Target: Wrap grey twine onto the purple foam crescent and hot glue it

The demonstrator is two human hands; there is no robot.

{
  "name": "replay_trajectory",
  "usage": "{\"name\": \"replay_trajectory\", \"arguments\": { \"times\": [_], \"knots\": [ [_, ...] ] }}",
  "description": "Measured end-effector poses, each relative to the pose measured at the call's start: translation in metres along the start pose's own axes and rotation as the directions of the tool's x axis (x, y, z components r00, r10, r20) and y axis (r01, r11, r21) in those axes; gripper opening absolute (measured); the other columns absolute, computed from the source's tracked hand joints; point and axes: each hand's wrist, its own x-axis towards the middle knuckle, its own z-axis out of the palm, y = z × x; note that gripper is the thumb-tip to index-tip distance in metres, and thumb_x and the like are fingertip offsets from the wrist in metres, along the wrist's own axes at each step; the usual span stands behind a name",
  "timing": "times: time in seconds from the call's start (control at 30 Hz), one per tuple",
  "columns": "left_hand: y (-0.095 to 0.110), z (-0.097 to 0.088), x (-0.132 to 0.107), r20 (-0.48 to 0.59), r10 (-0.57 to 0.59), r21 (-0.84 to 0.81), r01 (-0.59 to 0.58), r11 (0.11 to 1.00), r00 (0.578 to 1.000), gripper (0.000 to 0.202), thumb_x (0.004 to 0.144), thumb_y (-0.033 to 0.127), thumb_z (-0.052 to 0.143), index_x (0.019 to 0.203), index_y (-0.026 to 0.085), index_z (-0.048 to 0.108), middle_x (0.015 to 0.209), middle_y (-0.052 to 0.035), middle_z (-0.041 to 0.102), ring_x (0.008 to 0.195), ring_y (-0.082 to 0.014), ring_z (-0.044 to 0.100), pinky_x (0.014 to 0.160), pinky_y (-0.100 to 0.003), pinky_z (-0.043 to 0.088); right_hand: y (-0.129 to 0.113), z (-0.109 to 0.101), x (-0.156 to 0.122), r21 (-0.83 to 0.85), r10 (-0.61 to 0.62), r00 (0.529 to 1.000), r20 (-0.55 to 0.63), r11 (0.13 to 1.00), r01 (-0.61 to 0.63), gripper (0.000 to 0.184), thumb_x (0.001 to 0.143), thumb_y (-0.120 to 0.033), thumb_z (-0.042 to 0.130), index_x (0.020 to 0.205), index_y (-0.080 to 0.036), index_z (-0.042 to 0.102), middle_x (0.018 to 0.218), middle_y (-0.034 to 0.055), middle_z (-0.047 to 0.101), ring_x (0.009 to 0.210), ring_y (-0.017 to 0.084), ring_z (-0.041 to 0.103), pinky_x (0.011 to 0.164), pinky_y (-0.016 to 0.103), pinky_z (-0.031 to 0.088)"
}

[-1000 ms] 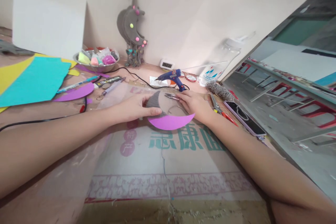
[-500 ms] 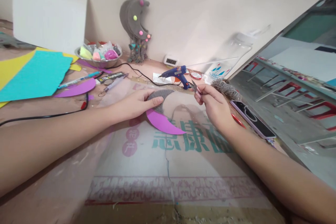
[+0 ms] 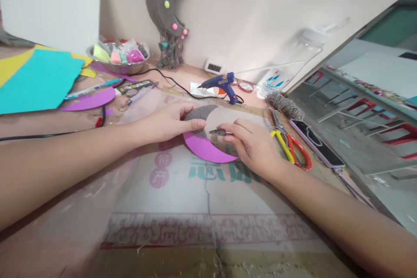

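A purple paper crescent (image 3: 208, 150) lies over the printed plastic sheet, its upper part wound with grey yarn (image 3: 199, 112). My left hand (image 3: 182, 121) grips the yarn-wrapped part, thumb on top and fingers mostly hidden behind. My right hand (image 3: 249, 141) pinches a small dark pointed piece (image 3: 217, 132) between thumb and fingers; its kind cannot be made out. That piece points left, close to the inner curve of the crescent. The bare purple tip reaches toward the heel of my right hand.
Behind the hands is a blue glue gun (image 3: 221, 83) with a black cord. Scissors (image 3: 288, 141), a grey yarn bundle (image 3: 283, 105) and a phone (image 3: 314, 141) lie right. A metal bowl (image 3: 119, 66) and coloured sheets (image 3: 39, 82) are left. A decorated grey moon (image 3: 159, 4) hangs behind.
My right hand has moved down and left, bringing the small dark piece close to the crescent. The scissors it covered now show. My left hand keeps its grip.
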Motion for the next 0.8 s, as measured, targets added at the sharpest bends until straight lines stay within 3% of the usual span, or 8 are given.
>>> {"name": "replay_trajectory", "arguments": {
  "times": [0.2,0.63,0.8],
  "knots": [
    [0.0002,0.0002,0.0000,0.001,0.017,-0.012,-0.017,1.000,1.000,0.037,0.082,0.042,0.058,0.113,0.021,0.064,0.106,-0.0017,0.070,0.095,-0.0191,0.063,0.082,-0.028,0.048,-0.0026,-0.0014,0.0003,-0.019,-0.003,1.000,0.022,1.000,0.003,0.036,0.097,-0.036,0.034,0.108,-0.016,0.063,0.078,0.0067,0.059,0.071,0.018,0.054,0.065,0.030,0.042],
    [0.0025,0.0006,-0.0003,0.002,0.015,-0.061,-0.015,0.998,1.000,0.033,0.082,0.039,0.058,0.109,0.022,0.065,0.109,-0.0009,0.069,0.101,-0.0197,0.061,0.087,-0.029,0.046,-0.0054,-0.0006,0.0019,-0.059,-0.027,0.999,0.025,0.998,0.028,0.035,0.096,-0.035,0.037,0.107,-0.014,0.064,0.079,0.0069,0.060,0.071,0.017,0.053,0.064,0.029,0.041],
    [-0.0009,0.0005,0.0003,0.017,0.050,-0.083,-0.048,0.995,0.999,0.039,0.083,0.040,0.056,0.115,0.019,0.062,0.111,-0.0038,0.068,0.102,-0.0205,0.061,0.090,-0.032,0.046,-0.0056,-0.0003,0.0011,0.011,-0.010,1.000,0.016,1.000,0.010,0.033,0.096,-0.033,0.039,0.107,-0.014,0.063,0.078,0.0060,0.059,0.070,0.016,0.054,0.065,0.028,0.042]
  ]
}}
